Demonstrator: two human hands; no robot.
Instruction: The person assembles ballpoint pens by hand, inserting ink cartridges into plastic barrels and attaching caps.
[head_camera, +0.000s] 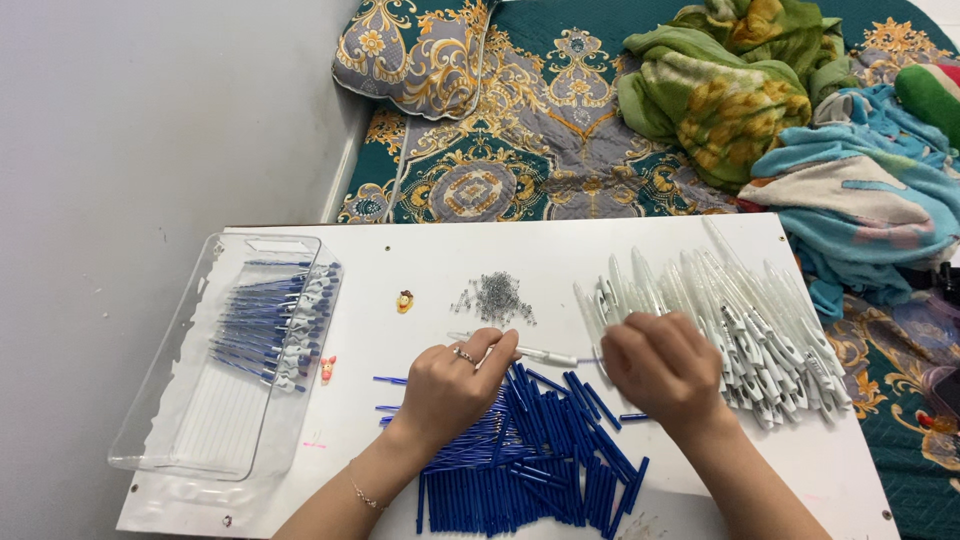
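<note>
My left hand (455, 385) holds a white pen barrel (535, 354) that points right, over a heap of blue pen refills (530, 460). My right hand (665, 365) is closed at the barrel's right end; its fingertips are hidden, so what it pinches I cannot tell. Behind the right hand lies a large pile of white pen barrels (730, 315). A small heap of metal springs (495, 295) sits just beyond my left hand. Both hands work above a white board (420, 255).
A clear plastic tray (180, 400) at the left holds a row of assembled blue pens (275, 320). Two tiny figures (404, 300) lie on the board. Behind the board are a patterned bedspread (520, 130), a pillow and crumpled blankets (740, 90). A grey wall is at left.
</note>
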